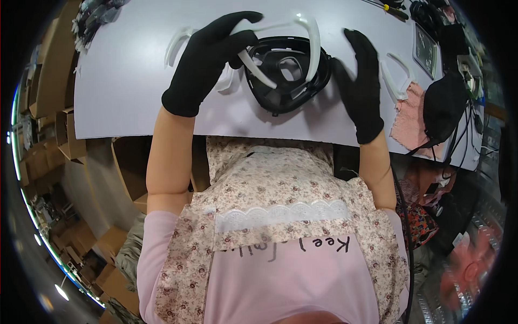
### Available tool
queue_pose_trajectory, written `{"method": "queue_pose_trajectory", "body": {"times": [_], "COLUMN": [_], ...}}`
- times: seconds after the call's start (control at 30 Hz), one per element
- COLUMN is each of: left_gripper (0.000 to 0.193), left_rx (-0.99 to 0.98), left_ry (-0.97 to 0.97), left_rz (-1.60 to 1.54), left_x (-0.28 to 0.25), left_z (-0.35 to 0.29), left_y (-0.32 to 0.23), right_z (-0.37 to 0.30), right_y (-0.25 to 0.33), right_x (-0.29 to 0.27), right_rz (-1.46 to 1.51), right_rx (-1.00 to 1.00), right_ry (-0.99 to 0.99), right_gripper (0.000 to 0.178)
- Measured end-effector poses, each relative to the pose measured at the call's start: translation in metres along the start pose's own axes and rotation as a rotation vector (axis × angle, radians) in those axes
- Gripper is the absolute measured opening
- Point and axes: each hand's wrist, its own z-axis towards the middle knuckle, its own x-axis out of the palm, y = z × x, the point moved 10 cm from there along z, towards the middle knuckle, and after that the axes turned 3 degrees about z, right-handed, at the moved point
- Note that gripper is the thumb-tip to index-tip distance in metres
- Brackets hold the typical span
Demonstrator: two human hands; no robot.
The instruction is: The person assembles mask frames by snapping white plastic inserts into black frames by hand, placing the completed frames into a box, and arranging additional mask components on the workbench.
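The left hand [208, 60], in a black glove, has its thumb and forefinger closed on a white curved frame [312, 46], which is held over a black plastic shell [286, 93] lying on the pale counter [124, 110]. The frame's two arms reach down across the shell's open face, one on each side of its central opening. The right hand [362, 89], gloved too, stands at the shell's right side with fingers spread wide and holding nothing; whether its thumb touches the rim I cannot tell. A second white curved piece [388, 81] lies farther right, its lower end against a pink cloth [410, 121], with a black pouch [447, 100] just beside the cloth. Another white piece [175, 44] shows past the left hand. Toward the far right are a flat dark-faced device [424, 51] and a yellow-handled screwdriver [396, 11].
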Motion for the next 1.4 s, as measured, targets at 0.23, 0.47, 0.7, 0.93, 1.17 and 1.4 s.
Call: {"method": "queue_pose_trajectory", "body": {"times": [0.23,0.47,0.7,0.93,1.17,1.4], "left_gripper": [0.033,0.031,0.040,0.028,0.024,0.027], "left_rx": [-0.109,-0.189,0.024,0.300,0.125,0.124], "left_ry": [-0.330,-0.279,0.013,-0.265,-0.189,-0.137], "left_rz": [-0.037,-0.232,0.009,0.718,0.395,0.437], "left_x": [-0.029,-0.015,0.029,0.028,0.023,0.030], "left_z": [-0.025,-0.034,-0.012,-0.015,-0.021,-0.047], "left_y": [0.019,0.033,0.040,0.016,0.038,0.031], "right_z": [-0.028,-0.068,-0.006,0.002,0.002,-0.019], "right_y": [0.015,0.032,0.016,-0.024,0.001,0.008], "right_x": [0.033,0.028,0.013,0.065,0.066,0.072], "right_rz": [-0.272,-0.113,0.077,0.197,0.168,0.110], "right_rx": [-0.027,0.219,-0.006,0.105,-0.017,0.034], "right_ry": [0.308,0.302,0.001,0.247,0.219,0.312], "right_gripper": [0.037,0.069,0.056,0.034,0.029,0.028]}}
